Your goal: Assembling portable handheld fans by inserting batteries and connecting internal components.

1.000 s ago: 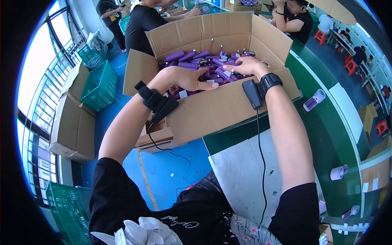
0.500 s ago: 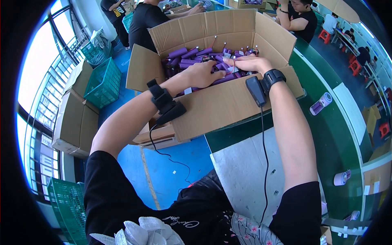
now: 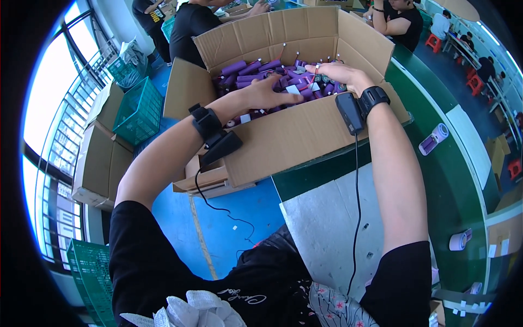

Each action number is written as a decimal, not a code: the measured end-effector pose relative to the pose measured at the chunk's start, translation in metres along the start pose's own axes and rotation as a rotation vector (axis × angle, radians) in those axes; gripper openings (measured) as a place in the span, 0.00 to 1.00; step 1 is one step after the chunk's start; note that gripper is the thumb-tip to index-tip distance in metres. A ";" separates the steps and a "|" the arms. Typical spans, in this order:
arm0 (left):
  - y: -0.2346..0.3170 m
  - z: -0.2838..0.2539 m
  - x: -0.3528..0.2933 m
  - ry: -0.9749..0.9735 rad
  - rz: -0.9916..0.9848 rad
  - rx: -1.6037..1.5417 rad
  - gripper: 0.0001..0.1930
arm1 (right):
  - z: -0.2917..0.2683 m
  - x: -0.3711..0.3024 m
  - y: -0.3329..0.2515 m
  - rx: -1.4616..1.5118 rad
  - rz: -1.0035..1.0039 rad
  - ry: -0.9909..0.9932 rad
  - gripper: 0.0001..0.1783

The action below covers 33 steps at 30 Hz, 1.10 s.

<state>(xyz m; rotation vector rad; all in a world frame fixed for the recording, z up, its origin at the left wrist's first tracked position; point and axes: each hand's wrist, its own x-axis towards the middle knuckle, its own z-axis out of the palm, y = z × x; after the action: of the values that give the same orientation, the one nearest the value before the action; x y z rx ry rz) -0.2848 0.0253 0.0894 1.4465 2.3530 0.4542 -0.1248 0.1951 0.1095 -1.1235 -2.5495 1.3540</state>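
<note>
A large open cardboard box (image 3: 289, 139) holds a heap of purple cylindrical battery packs (image 3: 234, 67) with thin wires and small white connectors. My left hand (image 3: 264, 94) reaches over the near left side of the heap, its thumb and fingers spread apart, with nothing plainly gripped. Over the right part of the heap, my right hand (image 3: 340, 75) is stretched out with its fingers pointing left. Thin red wires rise beside its fingertips, and I cannot tell whether they touch. Both wrists carry black straps with a small cabled device.
The box stands on a green table (image 3: 457, 207), over a grey sheet (image 3: 332, 218). Small white-and-purple devices (image 3: 434, 139) lie along the right. Green crates (image 3: 139, 111) and cartons (image 3: 101, 158) stand at the left. Several people sit or stand beyond the box.
My hands have moved apart: the left a little leftward with its fingers spreading, the right slightly rightward and up. More packs show between them.
</note>
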 end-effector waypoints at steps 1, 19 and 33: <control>0.000 0.001 0.003 -0.004 -0.001 0.000 0.55 | 0.000 -0.001 -0.001 0.017 -0.040 -0.034 0.51; 0.015 -0.007 -0.008 0.068 -0.155 -0.651 0.31 | 0.018 0.062 0.029 -0.140 -0.090 0.183 0.51; -0.005 -0.018 0.008 -0.060 0.121 -0.448 0.41 | -0.005 0.041 0.020 0.003 -0.255 0.031 0.30</control>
<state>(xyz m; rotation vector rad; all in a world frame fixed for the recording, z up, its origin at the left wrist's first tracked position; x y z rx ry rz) -0.3002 0.0291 0.1027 1.3625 1.9565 0.8913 -0.1415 0.2308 0.0864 -0.7776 -2.5597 1.2663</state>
